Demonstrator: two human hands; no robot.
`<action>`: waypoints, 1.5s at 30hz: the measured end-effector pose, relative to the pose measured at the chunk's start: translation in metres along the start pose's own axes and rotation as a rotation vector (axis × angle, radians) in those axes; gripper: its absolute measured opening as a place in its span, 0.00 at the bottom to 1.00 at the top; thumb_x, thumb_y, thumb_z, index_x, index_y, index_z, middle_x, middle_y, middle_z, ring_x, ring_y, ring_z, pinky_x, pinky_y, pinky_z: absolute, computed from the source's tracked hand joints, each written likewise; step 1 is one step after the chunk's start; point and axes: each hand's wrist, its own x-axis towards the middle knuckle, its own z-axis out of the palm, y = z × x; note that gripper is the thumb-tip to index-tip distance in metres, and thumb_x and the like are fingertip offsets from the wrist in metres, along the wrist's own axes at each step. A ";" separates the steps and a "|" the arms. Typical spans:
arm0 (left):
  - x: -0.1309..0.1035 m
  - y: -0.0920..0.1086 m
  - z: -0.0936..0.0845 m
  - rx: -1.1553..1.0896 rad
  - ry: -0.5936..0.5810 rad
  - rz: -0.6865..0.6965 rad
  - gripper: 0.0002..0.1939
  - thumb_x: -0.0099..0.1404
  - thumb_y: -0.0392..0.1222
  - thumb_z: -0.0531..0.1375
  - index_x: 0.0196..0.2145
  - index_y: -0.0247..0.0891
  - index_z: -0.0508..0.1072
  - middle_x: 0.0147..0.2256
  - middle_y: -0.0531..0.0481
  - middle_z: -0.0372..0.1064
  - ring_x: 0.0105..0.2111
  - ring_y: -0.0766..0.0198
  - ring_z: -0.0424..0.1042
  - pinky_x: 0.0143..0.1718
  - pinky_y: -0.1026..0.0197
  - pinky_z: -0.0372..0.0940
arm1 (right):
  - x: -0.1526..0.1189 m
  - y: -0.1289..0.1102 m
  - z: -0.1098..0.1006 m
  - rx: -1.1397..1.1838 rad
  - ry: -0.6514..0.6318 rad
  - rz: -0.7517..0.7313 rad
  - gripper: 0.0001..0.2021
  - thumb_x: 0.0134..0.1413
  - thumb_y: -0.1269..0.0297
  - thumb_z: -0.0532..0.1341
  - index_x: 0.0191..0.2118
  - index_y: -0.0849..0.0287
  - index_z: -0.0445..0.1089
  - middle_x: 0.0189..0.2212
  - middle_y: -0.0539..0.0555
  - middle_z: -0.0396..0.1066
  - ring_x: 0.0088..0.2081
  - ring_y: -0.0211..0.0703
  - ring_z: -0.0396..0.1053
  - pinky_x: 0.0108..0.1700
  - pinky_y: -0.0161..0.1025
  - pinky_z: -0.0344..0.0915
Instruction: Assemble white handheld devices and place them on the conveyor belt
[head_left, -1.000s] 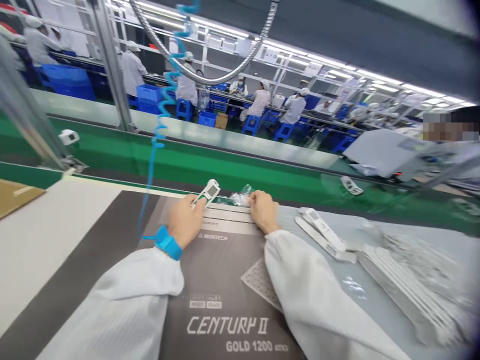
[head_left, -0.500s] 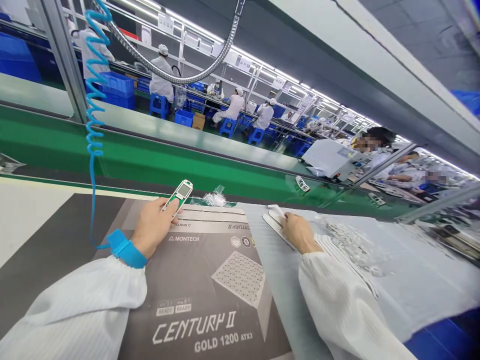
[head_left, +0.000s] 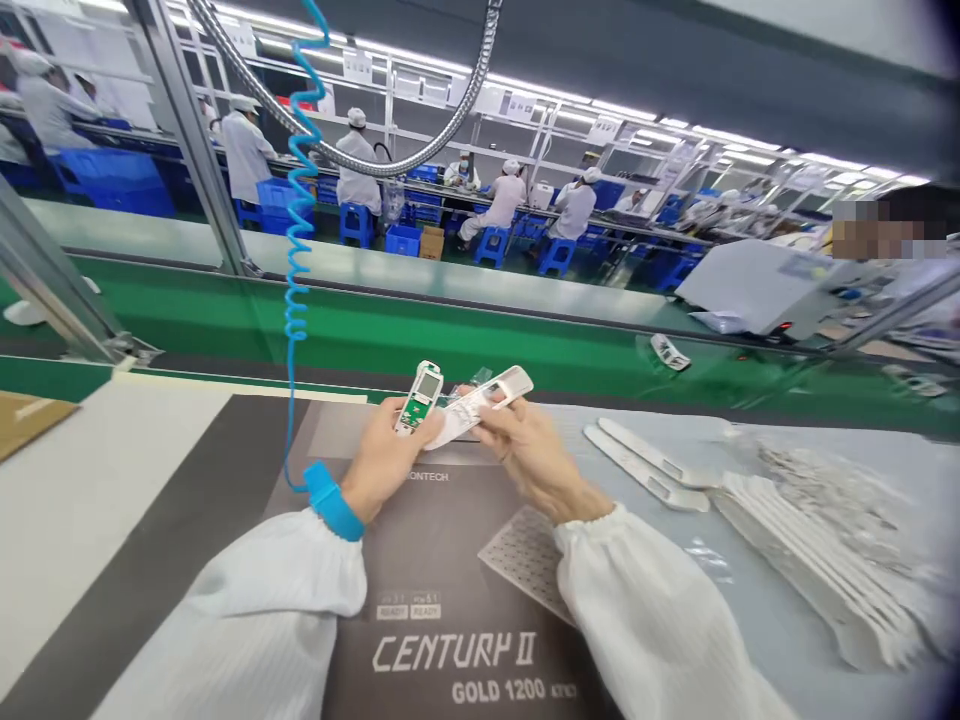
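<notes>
My left hand (head_left: 386, 450), with a blue band at the wrist, grips a white-framed device (head_left: 421, 398) that shows a small grey screen and a green circuit board. A long white plastic shell (head_left: 487, 403) is held by my right hand (head_left: 536, 450), its hollow side facing up. The shell's lower left end is close to the left thumb, just right of the device. Both are above the top edge of a dark printed box (head_left: 450, 560). Two more white shells (head_left: 645, 465) lie on the grey sheet at the right.
Stacked white shells (head_left: 817, 560) and a bag of small parts (head_left: 832, 480) lie at the right. A coiled blue cord (head_left: 298, 200) hangs at the left. Beyond is a green conveyor (head_left: 450, 330) carrying another device (head_left: 669, 352). Several people sit farther back.
My right hand has lifted a white shell from the right and brought it beside the device in my left hand. The camera view has turned, shifting the background.
</notes>
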 end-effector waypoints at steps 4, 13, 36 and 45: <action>0.004 0.000 -0.007 -0.023 0.014 -0.152 0.25 0.53 0.58 0.68 0.37 0.35 0.71 0.28 0.52 0.70 0.23 0.69 0.65 0.24 0.65 0.58 | 0.000 0.035 0.024 0.116 -0.150 -0.044 0.26 0.49 0.64 0.70 0.53 0.45 0.62 0.59 0.51 0.68 0.54 0.42 0.71 0.58 0.47 0.67; 0.005 -0.003 -0.009 0.281 0.091 0.199 0.19 0.71 0.54 0.51 0.49 0.41 0.72 0.43 0.48 0.75 0.41 0.61 0.73 0.42 0.60 0.66 | 0.006 0.042 -0.004 0.040 -0.147 -0.101 0.22 0.50 0.53 0.69 0.50 0.51 0.67 0.47 0.53 0.76 0.49 0.47 0.74 0.58 0.50 0.66; -0.026 -0.003 0.028 1.134 -0.384 0.366 0.30 0.70 0.60 0.48 0.54 0.32 0.69 0.37 0.34 0.76 0.36 0.42 0.77 0.38 0.48 0.68 | 0.003 0.034 -0.006 0.424 0.062 0.151 0.26 0.55 0.34 0.52 0.23 0.52 0.61 0.12 0.45 0.52 0.19 0.43 0.61 0.37 0.49 0.70; -0.014 -0.004 0.008 0.896 -0.015 0.470 0.25 0.68 0.55 0.57 0.58 0.41 0.64 0.50 0.43 0.73 0.50 0.50 0.72 0.49 0.51 0.65 | -0.005 0.032 0.008 0.434 -0.226 0.121 0.16 0.62 0.47 0.57 0.41 0.54 0.72 0.41 0.52 0.74 0.51 0.46 0.70 0.59 0.46 0.63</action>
